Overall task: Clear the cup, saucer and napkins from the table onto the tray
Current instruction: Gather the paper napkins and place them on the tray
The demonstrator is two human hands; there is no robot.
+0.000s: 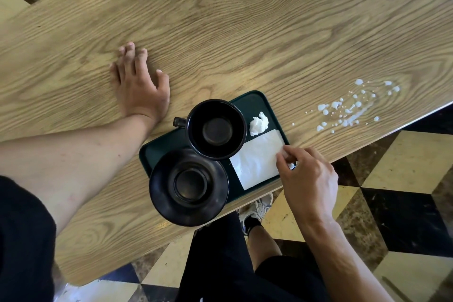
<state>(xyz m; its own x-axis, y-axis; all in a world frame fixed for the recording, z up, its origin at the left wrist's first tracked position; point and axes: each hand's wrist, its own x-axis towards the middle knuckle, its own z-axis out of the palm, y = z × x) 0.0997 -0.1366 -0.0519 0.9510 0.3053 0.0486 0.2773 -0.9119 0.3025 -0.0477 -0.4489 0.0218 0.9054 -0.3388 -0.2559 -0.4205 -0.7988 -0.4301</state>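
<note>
A dark green tray [252, 102] lies at the near edge of the wooden table [220, 32]. On it stand an empty black cup [217, 129] and, nearer me, a black saucer [188, 187] that overhangs the tray's near rim. A crumpled white napkin [258, 124] and a flat white napkin [257, 159] lie on the tray's right part. My right hand [307, 179] pinches the flat napkin's right edge with curled fingers. My left hand [141, 84] rests flat on the table, left of the tray, fingers straight.
White liquid is spilled in drops [350, 108] on the table right of the tray, near the edge. Below the table edge are a checkered tile floor [404, 191], my legs in black shorts and a white shoe [255, 211].
</note>
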